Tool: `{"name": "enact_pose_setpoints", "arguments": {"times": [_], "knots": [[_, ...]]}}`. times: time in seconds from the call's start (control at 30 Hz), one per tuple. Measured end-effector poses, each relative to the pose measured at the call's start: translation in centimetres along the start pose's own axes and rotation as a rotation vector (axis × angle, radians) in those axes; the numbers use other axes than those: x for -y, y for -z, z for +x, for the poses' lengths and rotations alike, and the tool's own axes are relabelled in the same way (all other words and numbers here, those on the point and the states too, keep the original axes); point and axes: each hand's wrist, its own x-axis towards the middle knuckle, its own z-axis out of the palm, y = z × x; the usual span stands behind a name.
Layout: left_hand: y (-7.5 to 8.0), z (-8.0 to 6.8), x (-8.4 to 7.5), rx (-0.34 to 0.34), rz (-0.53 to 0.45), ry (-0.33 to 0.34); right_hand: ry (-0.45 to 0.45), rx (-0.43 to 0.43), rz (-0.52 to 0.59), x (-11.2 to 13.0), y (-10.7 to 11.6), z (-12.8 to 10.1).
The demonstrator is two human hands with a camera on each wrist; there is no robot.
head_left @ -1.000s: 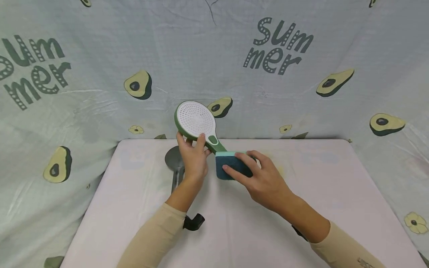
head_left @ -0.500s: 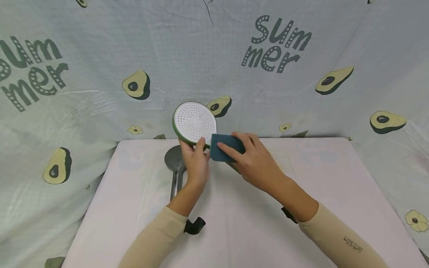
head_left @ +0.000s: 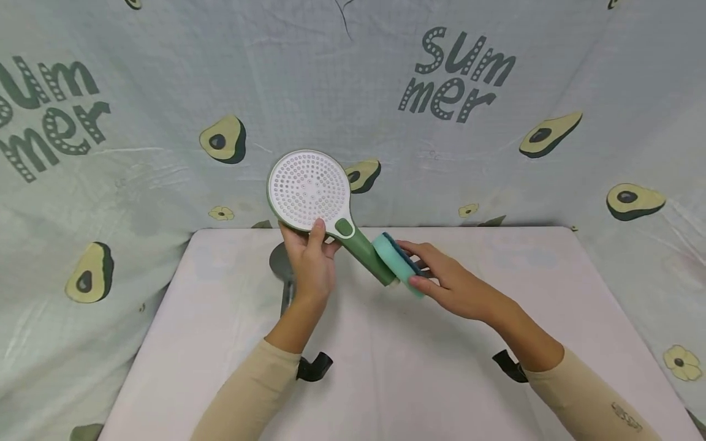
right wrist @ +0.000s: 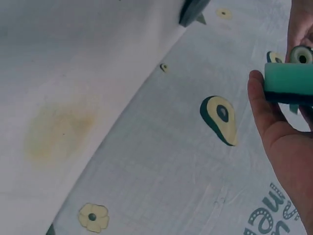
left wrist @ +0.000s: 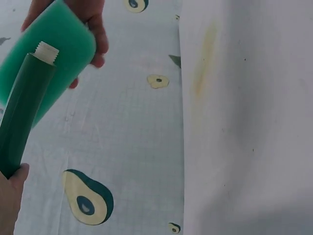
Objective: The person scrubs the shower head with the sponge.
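A green shower head [head_left: 310,191] with a white nozzle face is held up over the back of the table, tilted, its handle [head_left: 364,254] slanting down to the right. My left hand [head_left: 313,263] grips it at the lower edge of the head, thumb on the front. My right hand [head_left: 458,285] pinches a sponge [head_left: 394,260], teal foam on one side and a dark blue scrubbing layer on the other. The foam side lies along the handle's right side near its end. In the left wrist view the white threaded end [left wrist: 46,52] overlaps the sponge's foam.
Behind my left forearm lies a grey shower head [head_left: 282,262] on the white table [head_left: 430,367], its handle partly hidden. The table's back edge meets a hanging sheet [head_left: 309,92] printed with avocados. Yellowish stains [right wrist: 61,129] mark the tabletop.
The sponge has turned from its dark face showing to its foam showing and slid down from the shower head's neck to the handle's end. The shower head has shifted slightly up and left.
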Motion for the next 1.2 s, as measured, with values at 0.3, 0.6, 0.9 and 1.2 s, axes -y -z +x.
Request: {"name": "enact_pose_setpoints", "arguments": {"times": [0.3,0.6,0.9,1.2], "knots": [[-0.7,-0.9,1.0,0.024,-0.024,0.039,0.047,-0.081,0.057,0.7,-0.4,3.0],[-0.3,0.2,0.2,-0.014,-0.009,0.012,-0.012,0.021,-0.005,-0.6,-0.6,-0.5],[-0.1,0.3,0.2,-0.090,0.033,-0.018,0.359,-0.352,-0.417,-0.9,-3.1,-1.5],[0.2,0.4,0.6,-0.132,0.136,-0.012,0.574,-0.511,-0.737,-0.3,-5.3,-0.9]]}}
